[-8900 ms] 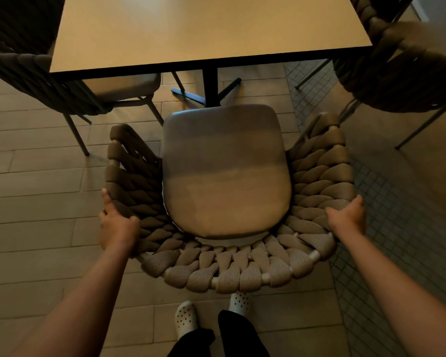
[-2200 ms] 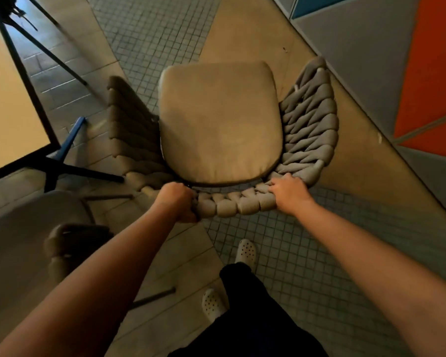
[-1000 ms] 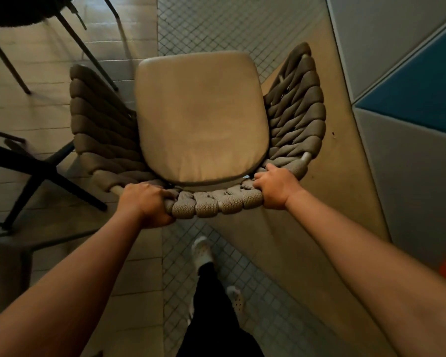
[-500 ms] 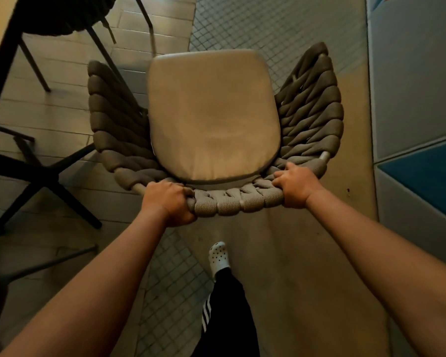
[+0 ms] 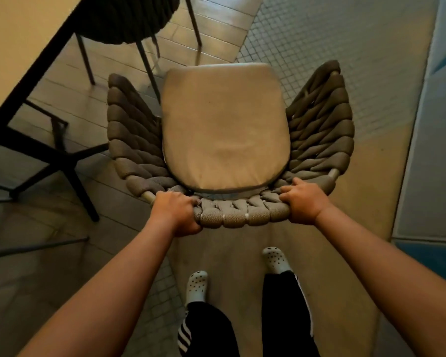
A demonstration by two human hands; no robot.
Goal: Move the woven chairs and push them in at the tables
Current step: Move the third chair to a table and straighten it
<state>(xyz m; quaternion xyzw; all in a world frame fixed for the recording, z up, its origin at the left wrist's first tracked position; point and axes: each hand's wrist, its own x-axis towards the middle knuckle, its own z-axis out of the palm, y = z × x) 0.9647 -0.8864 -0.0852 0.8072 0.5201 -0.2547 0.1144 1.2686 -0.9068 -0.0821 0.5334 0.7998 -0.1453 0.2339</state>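
- The floor [image 5: 294, 42] showed plank tiles at the left, small mosaic tiles and a smooth beige strip beside a grey wall panel [image 5: 422, 150].
- A desk [image 5: 13, 39] filled the upper left corner, with a dark woven chair [image 5: 129, 19] tucked at its edge.
- The woven chair [image 5: 319, 130] with a beige seat cushion [image 5: 224, 124] stood on the floor, just right of the desk's base [image 5: 62, 161].
- The left hand [image 5: 175, 212] and right hand [image 5: 304, 199] each gripped the chair's braided back rim, fingers curled round it.
- White clogs [image 5: 196, 284] stood behind the chair.
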